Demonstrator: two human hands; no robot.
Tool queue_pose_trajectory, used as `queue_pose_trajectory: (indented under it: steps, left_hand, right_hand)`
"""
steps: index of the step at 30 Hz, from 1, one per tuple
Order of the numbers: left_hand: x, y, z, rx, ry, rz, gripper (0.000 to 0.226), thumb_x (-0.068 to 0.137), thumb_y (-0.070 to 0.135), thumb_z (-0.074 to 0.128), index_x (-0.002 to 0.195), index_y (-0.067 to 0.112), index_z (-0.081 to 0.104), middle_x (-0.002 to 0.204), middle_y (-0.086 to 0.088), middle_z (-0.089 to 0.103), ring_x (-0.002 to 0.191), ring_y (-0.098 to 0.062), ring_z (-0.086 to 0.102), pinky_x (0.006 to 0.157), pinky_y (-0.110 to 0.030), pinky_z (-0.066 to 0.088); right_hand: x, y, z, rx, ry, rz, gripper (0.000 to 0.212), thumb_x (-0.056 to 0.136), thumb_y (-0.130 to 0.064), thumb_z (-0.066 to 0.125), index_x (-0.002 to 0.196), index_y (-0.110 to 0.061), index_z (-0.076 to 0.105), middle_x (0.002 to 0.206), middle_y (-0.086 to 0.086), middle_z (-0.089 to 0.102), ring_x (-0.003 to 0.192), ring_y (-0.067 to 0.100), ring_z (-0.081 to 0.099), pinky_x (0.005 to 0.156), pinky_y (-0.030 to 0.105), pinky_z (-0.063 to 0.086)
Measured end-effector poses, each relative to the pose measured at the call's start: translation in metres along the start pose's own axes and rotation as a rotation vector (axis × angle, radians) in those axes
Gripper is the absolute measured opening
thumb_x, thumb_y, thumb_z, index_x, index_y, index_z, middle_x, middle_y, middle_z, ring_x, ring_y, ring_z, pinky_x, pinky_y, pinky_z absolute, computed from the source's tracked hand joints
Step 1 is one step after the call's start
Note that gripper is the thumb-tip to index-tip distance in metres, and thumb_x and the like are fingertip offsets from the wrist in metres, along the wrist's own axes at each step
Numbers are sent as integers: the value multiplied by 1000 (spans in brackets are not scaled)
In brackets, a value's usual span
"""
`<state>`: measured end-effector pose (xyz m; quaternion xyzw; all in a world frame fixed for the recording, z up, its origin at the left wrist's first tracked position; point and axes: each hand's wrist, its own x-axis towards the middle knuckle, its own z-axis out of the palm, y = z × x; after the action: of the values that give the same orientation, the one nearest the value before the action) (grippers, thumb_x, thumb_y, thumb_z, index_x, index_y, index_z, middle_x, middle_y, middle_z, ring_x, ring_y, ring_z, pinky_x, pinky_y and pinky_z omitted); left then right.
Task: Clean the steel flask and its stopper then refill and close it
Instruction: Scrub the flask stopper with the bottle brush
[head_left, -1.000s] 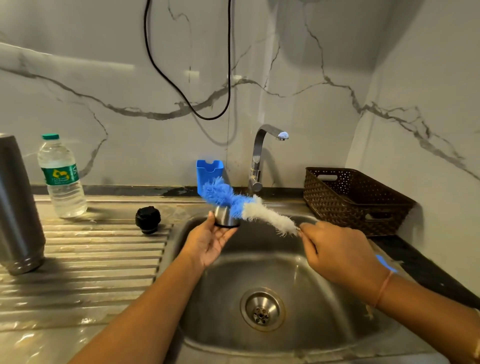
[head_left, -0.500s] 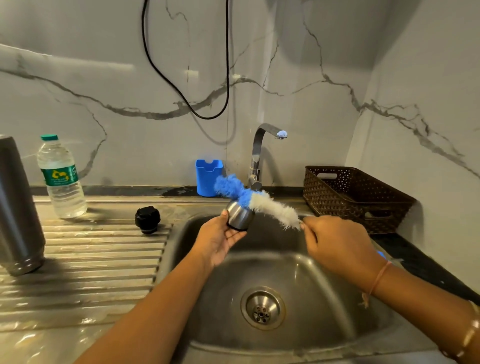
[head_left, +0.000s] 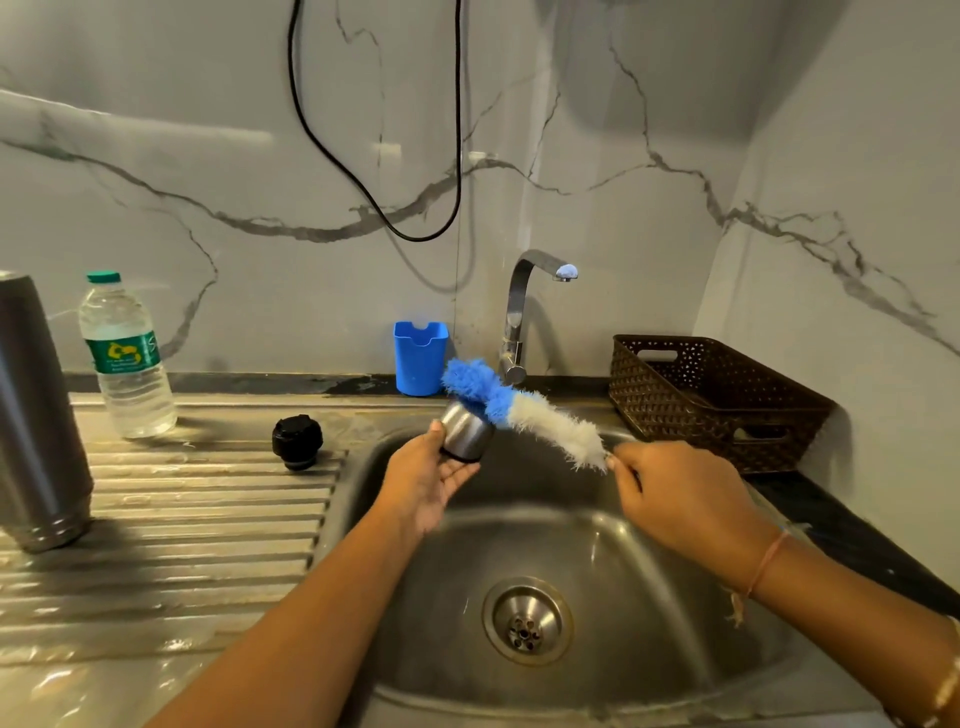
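**Brush in the steel cup, held over the sink**

Your left hand (head_left: 431, 480) is up over the sink basin (head_left: 649, 561), thumb & fingers clamped round a small steel cup (head_left: 466, 434). The cup sits at the fingertips, tilted, mouth facing up & away from you. Your right hand (head_left: 680, 499) is closed on the handle end of a bottle brush (head_left: 524, 410); the handle itself is hidden in the fist. The brush slants up-left from that hand, white bristles nearest it, blue bristles at the tip, which lies at the cup's mouth.

On the ribbed drainboard (head_left: 182, 519) to your left, the black stopper (head_left: 297, 441) sits alone, near the basin's edge & well apart from both hands. The steel flask (head_left: 36, 415) stands upright at far left, partly cut off. Just behind it is a clear water bottle (head_left: 127, 358), green cap, green label w/ a yellow logo; the lettering is too small to read.
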<state>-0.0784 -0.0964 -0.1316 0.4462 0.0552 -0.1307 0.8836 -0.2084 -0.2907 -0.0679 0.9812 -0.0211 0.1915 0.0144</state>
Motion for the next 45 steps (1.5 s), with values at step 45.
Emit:
queue_pose_trajectory:
  steps: [45]
  left_hand:
    - [-1,0,-19,1184,-46,210,60,65,41,83,112,26,48,109,5,58,101,-14,57,89,-29,47]
  right_hand:
    - [33,-7,44,269,-73,268,31,97,-29,38,67,-22,44,71,0,51,73,23,55,63,29,38]
